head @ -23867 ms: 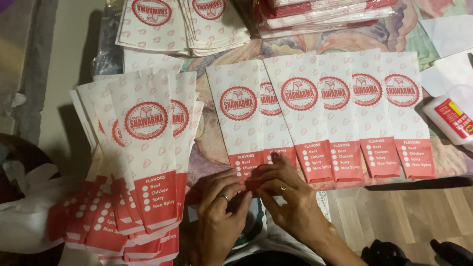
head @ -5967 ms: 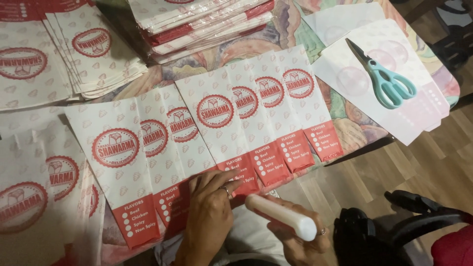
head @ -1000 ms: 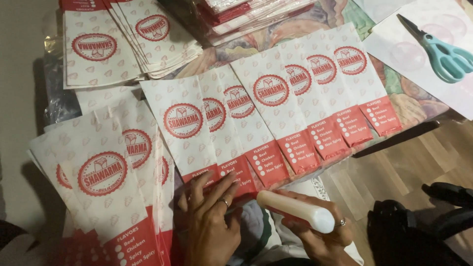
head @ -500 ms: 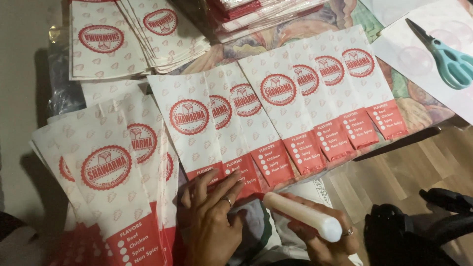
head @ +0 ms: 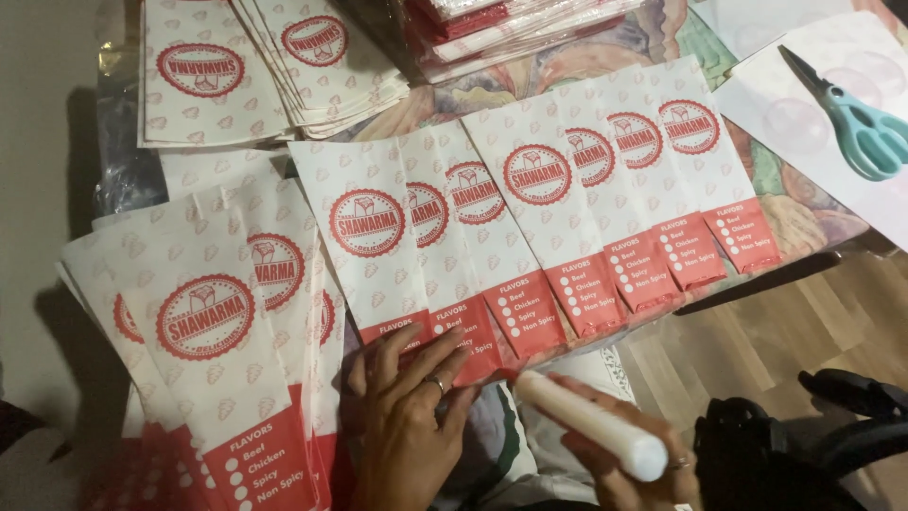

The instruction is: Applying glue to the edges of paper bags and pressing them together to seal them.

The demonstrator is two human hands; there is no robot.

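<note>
A: Currently, left hand (head: 407, 426) lies flat, fingers spread, pressing the red bottom edge of the leftmost bag in the fanned row of paper bags (head: 530, 227). Right hand (head: 629, 468) is closed around a white glue stick (head: 586, 426), its tip pointing toward 10 o'clock, just beside the lower edge of the row and near the left fingertips.

B: Risks?

A: Judgement only: the bags overlap like shingles and their red ends hang at the table edge. If the flat hand lifts or slides, the row could shift and the overlaps go uneven. A stroke of glue running wide could catch the neighbouring bag or the fingers. The loose pile of bags (head: 208, 331) at 8 o'clock leans over the edge and could slip off.

B: What else is about?

A: Stack of bags (head: 255, 66) at 11 o'clock, wrapped bundles (head: 511, 28) at 12, teal scissors (head: 851, 123) at 2 o'clock on white sheets.

B: Hidden or unclear?

A: Whether the stick's tip is uncapped or touching paper, cannot tell. Right palm is cut off by the frame bottom. Dark object (head: 804, 445) at 4 o'clock is unidentifiable. Table surface under the bags is mostly covered.
</note>
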